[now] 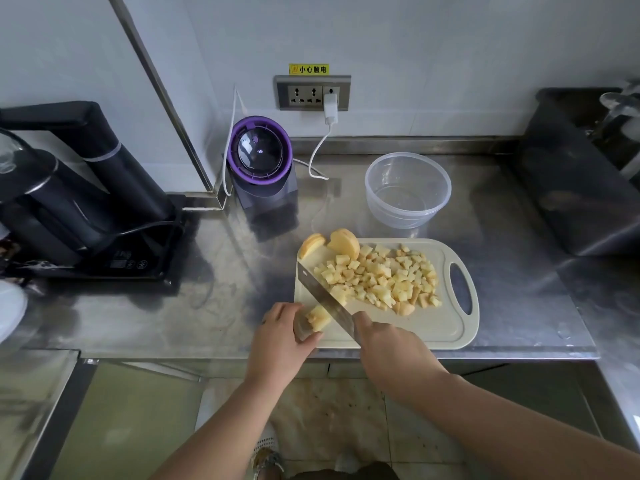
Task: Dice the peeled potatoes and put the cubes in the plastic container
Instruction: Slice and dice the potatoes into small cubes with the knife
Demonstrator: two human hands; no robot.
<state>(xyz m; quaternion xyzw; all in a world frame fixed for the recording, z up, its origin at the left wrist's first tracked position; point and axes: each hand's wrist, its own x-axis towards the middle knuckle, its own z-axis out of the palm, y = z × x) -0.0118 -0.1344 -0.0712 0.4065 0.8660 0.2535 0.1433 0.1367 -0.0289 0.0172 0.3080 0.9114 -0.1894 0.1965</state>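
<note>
A pale cutting board (446, 327) lies on the steel counter with a heap of yellow potato cubes (384, 278) across its middle. Two uncut potato pieces (343, 242) rest at its far left corner. My left hand (280, 344) pinches a sliced potato piece (318, 318) at the board's near left edge. My right hand (391, 355) grips the handle of a cleaver (322, 296), whose blade runs diagonally right beside that piece. A clear plastic container (408, 188) stands beyond the board with no cubes in it.
A purple-rimmed appliance (261, 161) with a white cable stands behind the board to the left. A black kettle and base (79, 209) fill the left counter. A dark tub (581, 174) sits at the right. The counter's front edge runs just under my hands.
</note>
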